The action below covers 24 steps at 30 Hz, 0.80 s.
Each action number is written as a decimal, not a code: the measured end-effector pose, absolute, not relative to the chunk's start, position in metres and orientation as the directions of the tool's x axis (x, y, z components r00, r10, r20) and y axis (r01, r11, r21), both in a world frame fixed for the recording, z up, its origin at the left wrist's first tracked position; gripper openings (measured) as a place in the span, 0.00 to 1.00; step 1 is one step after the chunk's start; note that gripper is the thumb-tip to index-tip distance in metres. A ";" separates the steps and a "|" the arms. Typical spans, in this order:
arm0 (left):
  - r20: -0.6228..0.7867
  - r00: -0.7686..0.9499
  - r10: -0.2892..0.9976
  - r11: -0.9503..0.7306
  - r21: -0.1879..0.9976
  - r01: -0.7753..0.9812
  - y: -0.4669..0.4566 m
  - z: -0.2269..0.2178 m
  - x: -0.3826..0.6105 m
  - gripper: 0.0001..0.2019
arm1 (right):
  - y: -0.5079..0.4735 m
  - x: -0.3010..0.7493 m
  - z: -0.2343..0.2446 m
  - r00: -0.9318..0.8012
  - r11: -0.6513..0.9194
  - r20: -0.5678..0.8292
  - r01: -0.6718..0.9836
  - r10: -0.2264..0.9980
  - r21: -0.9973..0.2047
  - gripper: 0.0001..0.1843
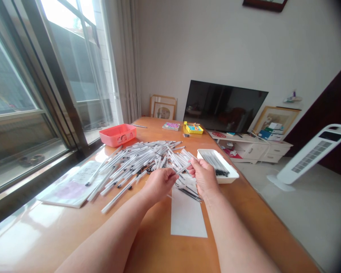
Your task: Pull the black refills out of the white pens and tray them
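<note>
My left hand [160, 184] and my right hand [204, 176] meet above the wooden table [147, 242], both pinched on one thin white pen barrel [183, 169] held between them. Just beyond the hands lies a large heap of white pen barrels [136, 161] with dark tips, spread across the table's middle. A white tray [217, 165] with several dark refills in it sits right beside my right hand. Below the hands a white sheet of paper [187, 218] lies flat with a few dark refills [191, 193] on its far end.
A red plastic basket [118, 135] stands at the far left near the window. A booklet [74, 185] lies at the left edge. Small colourful boxes [192, 128] sit at the table's far end. A television [223, 107], a low cabinet and a white fan [312, 153] stand to the right.
</note>
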<state>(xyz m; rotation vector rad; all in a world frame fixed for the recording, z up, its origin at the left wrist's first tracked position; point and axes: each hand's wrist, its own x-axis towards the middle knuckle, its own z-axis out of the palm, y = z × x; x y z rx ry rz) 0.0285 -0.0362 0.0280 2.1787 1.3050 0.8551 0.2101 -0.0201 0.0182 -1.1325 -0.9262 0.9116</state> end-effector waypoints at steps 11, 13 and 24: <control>0.313 0.298 0.902 -0.421 0.791 0.443 -0.026 0.026 0.012 0.21 | -0.025 0.212 0.023 0.295 0.180 0.111 -0.219 0.949 -0.959 0.20; 0.350 0.153 0.924 -0.380 0.804 0.458 -0.016 0.024 -0.001 0.20 | -0.023 0.216 0.022 0.359 0.189 0.098 -0.229 0.928 -0.955 0.20; 0.302 0.014 0.953 -0.142 0.407 0.902 0.003 0.017 -0.041 0.11 | -0.020 0.222 0.020 0.436 0.182 0.070 -0.219 0.897 -0.959 0.22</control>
